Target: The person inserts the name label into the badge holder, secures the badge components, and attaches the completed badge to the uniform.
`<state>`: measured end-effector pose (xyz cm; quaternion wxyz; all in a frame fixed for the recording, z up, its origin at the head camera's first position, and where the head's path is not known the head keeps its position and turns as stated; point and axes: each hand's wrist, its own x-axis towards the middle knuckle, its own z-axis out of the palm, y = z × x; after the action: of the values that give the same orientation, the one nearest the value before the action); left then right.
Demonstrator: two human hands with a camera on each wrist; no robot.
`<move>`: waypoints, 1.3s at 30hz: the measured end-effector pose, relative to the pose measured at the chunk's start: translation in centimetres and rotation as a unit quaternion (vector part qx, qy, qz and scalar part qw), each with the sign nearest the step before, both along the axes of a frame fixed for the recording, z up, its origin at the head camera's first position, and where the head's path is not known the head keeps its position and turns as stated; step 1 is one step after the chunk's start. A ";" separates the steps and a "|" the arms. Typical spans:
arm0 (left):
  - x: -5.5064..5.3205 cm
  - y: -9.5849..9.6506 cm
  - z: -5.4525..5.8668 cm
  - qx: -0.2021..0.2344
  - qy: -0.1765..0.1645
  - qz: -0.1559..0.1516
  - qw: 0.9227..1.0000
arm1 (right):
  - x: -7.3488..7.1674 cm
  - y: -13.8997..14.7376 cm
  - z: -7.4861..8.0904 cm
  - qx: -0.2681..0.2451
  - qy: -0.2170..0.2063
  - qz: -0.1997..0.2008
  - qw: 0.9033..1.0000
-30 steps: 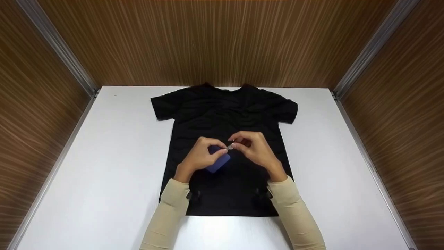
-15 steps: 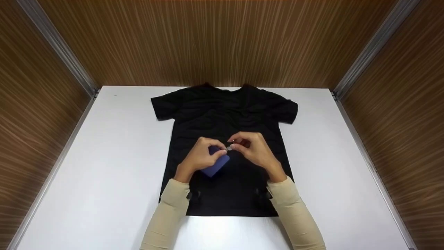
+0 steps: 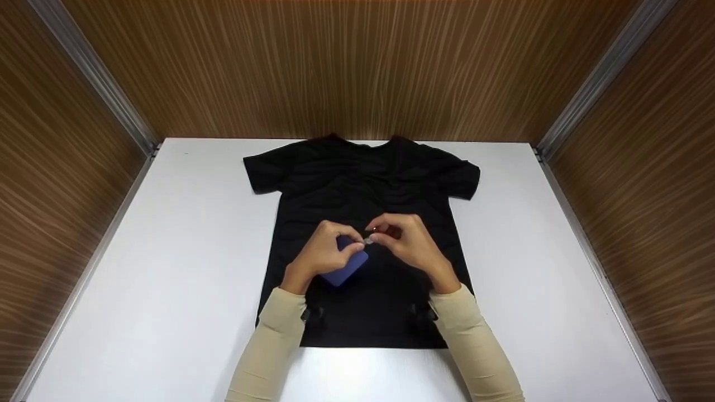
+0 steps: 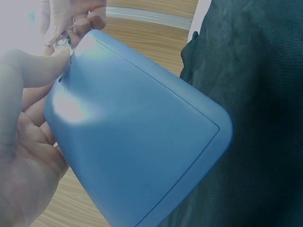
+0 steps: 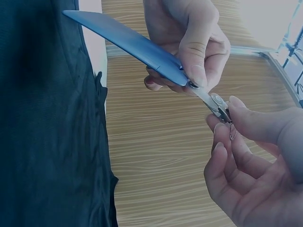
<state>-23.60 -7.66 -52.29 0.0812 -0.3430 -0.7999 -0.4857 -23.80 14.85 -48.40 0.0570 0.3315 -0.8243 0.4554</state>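
Over the black T-shirt (image 3: pixel 368 190), my left hand (image 3: pixel 325 249) holds a flat blue badge holder (image 4: pixel 132 123) by the corner where a short strap joins it. The holder hangs tilted below the fingers, its lower part showing in the head view. At the strap's other end is a small metal badge clip (image 5: pixel 218 105) with a thin wire loop. My right hand (image 3: pixel 411 241) pinches this clip between thumb and fingers. In the right wrist view the left thumb presses on the strap beside its snap, close to the holder's edge.
The T-shirt lies spread out on a white table (image 3: pixel 184 240), collar at the far edge and sleeves out to both sides. Wood-patterned panels (image 3: pixel 357 67) with metal rails enclose the table at the back and both sides.
The badge holder has swung slightly down and to the left below my left hand. My right hand, with the clip, has moved a little down and left.
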 end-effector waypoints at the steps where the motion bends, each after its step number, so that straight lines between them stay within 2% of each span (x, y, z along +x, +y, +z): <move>1: 0.0 0.0 0.0 -0.001 0.002 0.000 1.000 | 0.0 0.0 0.0 0.001 0.001 0.000 1.000; 12: -0.2 0.0 -0.3 -0.008 0.018 -0.011 1.000 | 0.2 -0.2 0.0 0.004 -0.009 0.004 1.000; 21: -0.2 -0.1 -0.1 -0.013 0.025 -0.001 1.000 | 0.3 -0.2 0.0 0.007 -0.005 0.002 1.000; 39: -0.1 0.1 -0.1 0.014 0.027 0.015 0.999 | 0.2 -0.3 -0.1 0.008 -0.007 0.008 1.000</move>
<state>-23.72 -7.59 -52.43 0.1148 -0.3428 -0.7953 -0.4866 -23.56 14.52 -48.46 0.0449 0.3354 -0.8256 0.4515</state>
